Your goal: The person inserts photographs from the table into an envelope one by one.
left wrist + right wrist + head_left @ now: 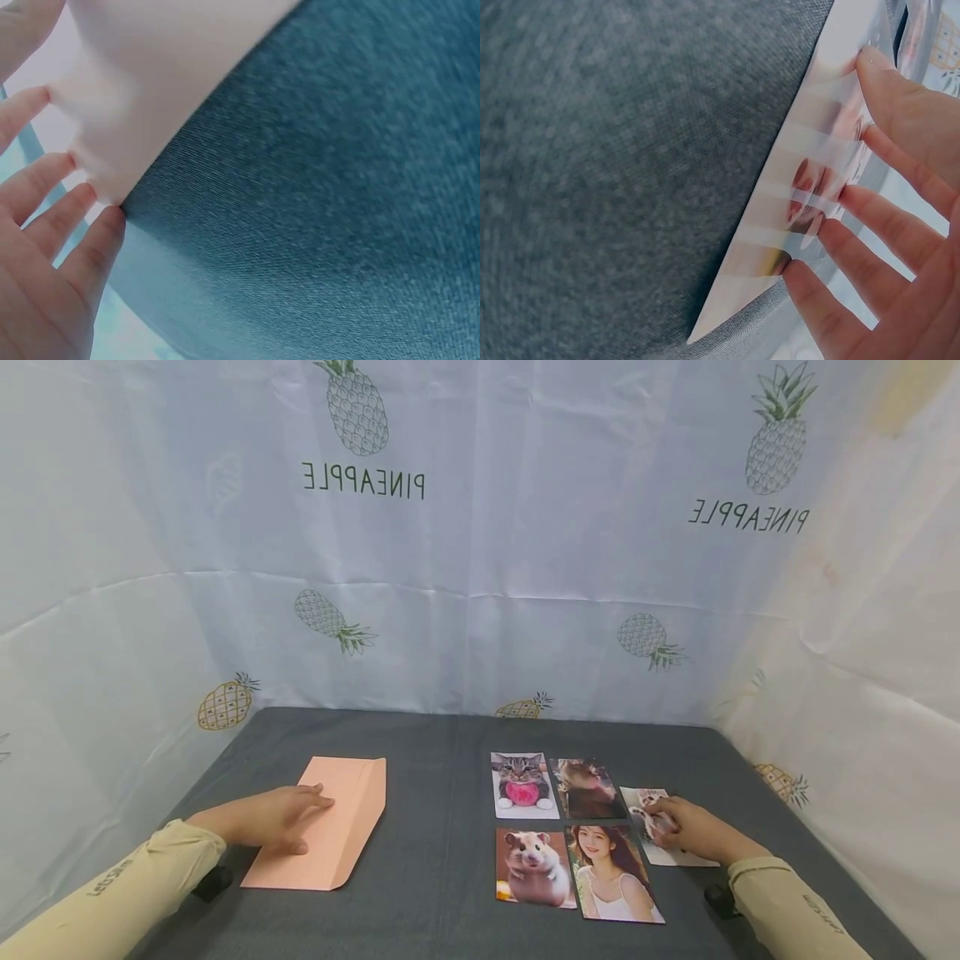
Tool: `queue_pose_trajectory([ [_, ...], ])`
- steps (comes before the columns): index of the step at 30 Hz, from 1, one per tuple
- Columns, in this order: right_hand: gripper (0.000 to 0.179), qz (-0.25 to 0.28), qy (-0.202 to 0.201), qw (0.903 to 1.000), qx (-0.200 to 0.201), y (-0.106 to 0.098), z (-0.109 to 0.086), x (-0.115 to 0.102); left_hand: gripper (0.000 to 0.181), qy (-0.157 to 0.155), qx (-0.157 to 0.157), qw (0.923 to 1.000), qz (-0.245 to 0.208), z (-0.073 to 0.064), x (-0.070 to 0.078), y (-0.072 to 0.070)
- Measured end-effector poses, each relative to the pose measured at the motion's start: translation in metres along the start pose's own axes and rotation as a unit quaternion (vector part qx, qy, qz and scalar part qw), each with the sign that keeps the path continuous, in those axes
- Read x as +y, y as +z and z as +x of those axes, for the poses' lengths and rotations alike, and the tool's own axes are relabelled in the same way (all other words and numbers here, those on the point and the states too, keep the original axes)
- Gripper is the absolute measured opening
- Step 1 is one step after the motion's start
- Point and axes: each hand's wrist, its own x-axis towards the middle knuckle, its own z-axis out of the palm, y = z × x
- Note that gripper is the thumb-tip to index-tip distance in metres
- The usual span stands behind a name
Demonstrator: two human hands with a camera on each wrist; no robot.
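A salmon-pink envelope (341,818) lies at the left of the dark table, its flap side along the right edge. My left hand (281,818) rests on it with fingers spread, and the left wrist view shows the fingertips (90,191) touching its surface. At the right, my right hand (686,828) touches a photo card (667,857) with a pale border, hiding part of its picture. In the right wrist view the spread fingertips (799,274) press on the glossy card near its side.
Beside that card lie a cat photo (521,789), a dark brownish photo (587,789), a hamster photo (534,870) and a portrait photo (613,877). A pineapple-print curtain (465,543) closes off the back and sides of the dark tabletop (420,860).
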Motion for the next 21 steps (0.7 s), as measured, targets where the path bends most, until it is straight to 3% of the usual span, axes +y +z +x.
queue_pose_trajectory([
  [8,0.043,-0.001,0.005,1.0,-0.002,0.003,0.0,0.002,0.063,0.005,0.004,1.0,0.001,0.006,0.009,-0.001],
  [13,0.044,-0.007,-0.005,1.0,-0.001,0.002,0.0,0.003,0.063,-0.005,0.005,1.0,-0.003,0.015,0.02,0.0],
  [21,0.045,-0.008,-0.02,0.9998,0.004,0.001,-0.001,0.004,0.062,0.007,0.01,0.9998,0.013,0.031,0.039,0.005],
])
